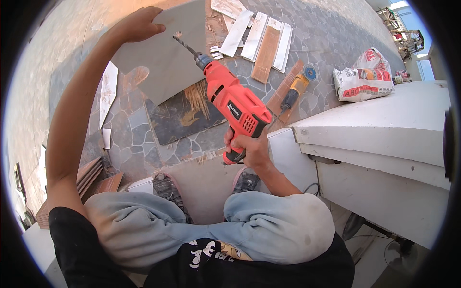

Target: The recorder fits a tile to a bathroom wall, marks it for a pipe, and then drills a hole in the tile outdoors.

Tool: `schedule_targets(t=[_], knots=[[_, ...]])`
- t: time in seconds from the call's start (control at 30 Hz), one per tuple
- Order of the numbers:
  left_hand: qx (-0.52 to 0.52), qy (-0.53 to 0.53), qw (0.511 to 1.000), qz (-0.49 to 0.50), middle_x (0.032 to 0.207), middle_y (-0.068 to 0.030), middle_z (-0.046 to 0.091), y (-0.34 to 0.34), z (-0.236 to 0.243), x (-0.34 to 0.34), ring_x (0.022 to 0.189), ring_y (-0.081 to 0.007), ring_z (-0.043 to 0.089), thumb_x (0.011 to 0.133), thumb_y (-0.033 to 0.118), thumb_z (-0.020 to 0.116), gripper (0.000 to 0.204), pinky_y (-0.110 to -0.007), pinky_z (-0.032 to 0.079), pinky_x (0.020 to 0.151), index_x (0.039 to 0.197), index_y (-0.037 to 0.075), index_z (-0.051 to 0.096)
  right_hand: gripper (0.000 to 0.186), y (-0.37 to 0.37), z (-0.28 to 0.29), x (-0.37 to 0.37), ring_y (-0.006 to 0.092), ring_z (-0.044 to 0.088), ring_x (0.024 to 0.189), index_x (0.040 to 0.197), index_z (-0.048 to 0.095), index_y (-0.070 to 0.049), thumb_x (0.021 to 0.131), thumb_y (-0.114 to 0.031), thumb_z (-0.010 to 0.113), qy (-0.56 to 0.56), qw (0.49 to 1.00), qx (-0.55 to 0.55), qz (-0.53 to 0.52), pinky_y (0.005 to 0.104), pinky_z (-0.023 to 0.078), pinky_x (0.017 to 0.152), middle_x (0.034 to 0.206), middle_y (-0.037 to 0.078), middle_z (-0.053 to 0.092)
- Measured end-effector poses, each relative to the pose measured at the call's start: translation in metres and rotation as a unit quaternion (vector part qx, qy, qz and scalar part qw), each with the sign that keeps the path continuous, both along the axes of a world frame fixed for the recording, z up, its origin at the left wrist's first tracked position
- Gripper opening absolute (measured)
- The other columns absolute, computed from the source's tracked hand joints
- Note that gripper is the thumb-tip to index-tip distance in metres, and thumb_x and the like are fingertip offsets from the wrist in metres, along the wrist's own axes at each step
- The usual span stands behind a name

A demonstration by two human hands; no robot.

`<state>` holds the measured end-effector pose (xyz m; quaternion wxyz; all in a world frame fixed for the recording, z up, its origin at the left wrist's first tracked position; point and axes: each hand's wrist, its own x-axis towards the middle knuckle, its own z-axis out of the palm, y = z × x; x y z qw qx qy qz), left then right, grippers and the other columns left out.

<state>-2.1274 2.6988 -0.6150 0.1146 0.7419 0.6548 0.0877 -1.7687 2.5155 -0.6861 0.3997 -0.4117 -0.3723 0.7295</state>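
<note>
My left hand [139,26] grips a large grey tile [158,62] near its upper part, with the arm stretched along the left. My right hand [247,146] is closed on the handle of a red and black power drill [235,103]. Its long bit points up-left over the tile, near my left fingers; whether it touches cannot be told. Straw-like bristles [197,98] and a dark slab [168,129] lie beneath the tile's lower edge.
Loose white and wooden planks [261,55] lie on stone paving [312,38]. A yellow angle grinder [295,91] sits at right, near cement-like bags [362,84]. A white raised ledge [370,139] borders my right, and stacked brown tiles [86,182] stand at left.
</note>
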Motion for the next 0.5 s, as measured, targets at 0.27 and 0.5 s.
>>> schedule_targets(t=[0.27,0.5], knots=[[-0.003,-0.02,1.0,-0.009,0.118,-0.0243,0.069,-0.0035,0.0008,0.0012,0.108,-0.0383,0.068,0.091,0.02,0.067,0.045,-0.043,0.051,0.098,0.129,-0.003,0.062,0.029,-0.0061,0.008,0.0004,0.0166,0.061,0.058,0.096,0.06,0.005,0.067,0.006,0.059,0.013,1.0,0.005,0.004,0.0304,0.051,0.055,0.073,0.011,0.064],[0.004,-0.042,0.999,-0.004,0.114,-0.0266,0.07,-0.0095,0.0053,0.0089,0.104,-0.0403,0.068,0.089,0.017,0.067,0.042,-0.045,0.051,0.094,0.126,-0.004,0.063,0.033,-0.0101,0.0031,0.0007,0.0157,0.062,0.062,0.101,0.059,0.005,0.068,0.008,0.059,0.012,1.0,0.011,0.007,0.0296,0.052,0.056,0.075,0.01,0.064]])
